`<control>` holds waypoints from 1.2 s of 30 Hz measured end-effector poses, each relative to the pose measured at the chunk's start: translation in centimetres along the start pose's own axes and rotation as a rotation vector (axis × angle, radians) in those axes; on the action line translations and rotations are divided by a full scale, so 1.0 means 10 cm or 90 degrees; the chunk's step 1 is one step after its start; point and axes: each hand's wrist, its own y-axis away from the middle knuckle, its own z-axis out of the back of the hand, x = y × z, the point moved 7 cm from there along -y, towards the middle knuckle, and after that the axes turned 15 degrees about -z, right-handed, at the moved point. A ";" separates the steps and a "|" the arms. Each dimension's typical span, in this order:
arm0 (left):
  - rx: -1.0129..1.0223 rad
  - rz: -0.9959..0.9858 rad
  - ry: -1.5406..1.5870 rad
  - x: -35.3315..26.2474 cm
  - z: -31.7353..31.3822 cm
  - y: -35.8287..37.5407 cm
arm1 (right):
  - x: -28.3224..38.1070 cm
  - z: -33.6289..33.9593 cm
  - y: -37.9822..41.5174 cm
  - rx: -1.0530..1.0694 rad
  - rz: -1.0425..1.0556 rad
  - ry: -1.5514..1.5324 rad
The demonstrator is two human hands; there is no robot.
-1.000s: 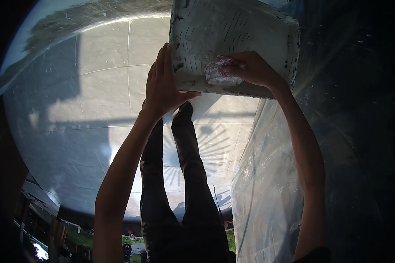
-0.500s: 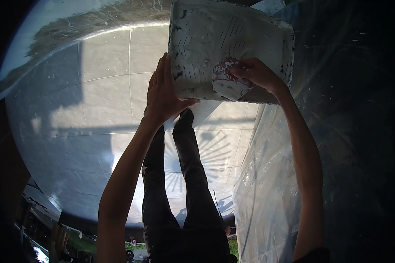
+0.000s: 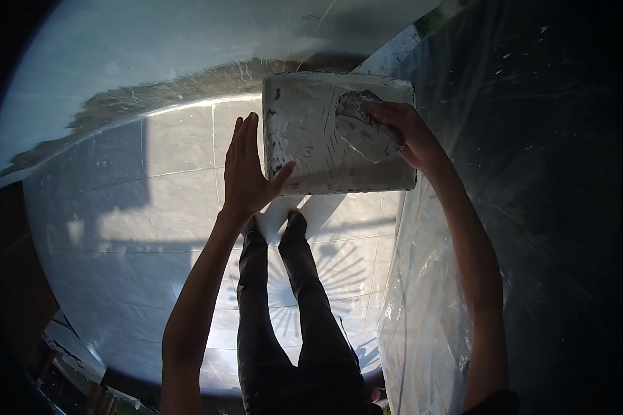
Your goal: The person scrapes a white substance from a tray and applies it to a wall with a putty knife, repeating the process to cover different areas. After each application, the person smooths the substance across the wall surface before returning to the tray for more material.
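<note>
A paint tray (image 3: 304,138), smeared with white and dark-flecked, with short ridge lines in its bed, lies below my hands. My right hand (image 3: 403,131) grips a purplish pad (image 3: 367,131) by its right edge; white paint coats its lower part. The pad overlaps the tray's right half in this view. Beside the tray's left edge is my left hand (image 3: 246,176), its fingers stretched straight and its thumb spread over the lower left corner.
My dark-trousered legs (image 3: 266,325) and shoes stand on a pale tiled floor (image 3: 180,200) streaked with shadow. Clear plastic sheeting (image 3: 429,297) hangs along the right. A pale wall surface (image 3: 208,41) with a grey, patchy lower band curves across the top left.
The tray now sits lower and looks smaller in view. My right hand still grips the pad, shifted up and right relative to the tray. My left hand has kept its flat, spread pose.
</note>
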 end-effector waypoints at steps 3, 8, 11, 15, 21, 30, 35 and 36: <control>-0.064 -0.015 -0.005 -0.20 0.48 -0.40 | 0.54 -0.16 0.29 0.034 0.084 -0.038; -0.158 -0.109 -0.019 -0.65 1.35 -1.01 | 1.48 -0.55 0.98 0.050 0.197 -0.055; -0.195 -0.143 -0.007 -0.95 1.95 -1.37 | 2.03 -0.65 1.36 0.041 0.241 -0.076; -0.271 -0.215 -0.055 -1.40 2.80 -1.83 | 2.78 -0.91 2.05 0.048 0.285 -0.068; -0.379 -0.302 -0.121 -2.17 4.00 -2.33 | 3.77 -1.25 3.11 0.096 0.400 -0.114; -0.491 -0.423 -0.169 -2.98 5.25 -2.83 | 5.01 -1.67 4.41 0.136 0.550 -0.039; -0.559 -0.457 -0.190 -3.10 5.70 -3.17 | 5.53 -1.76 5.07 -0.061 0.657 -0.041; -0.576 -0.455 -0.198 -3.09 5.75 -3.22 | 5.64 -1.75 5.17 -0.089 0.685 -0.029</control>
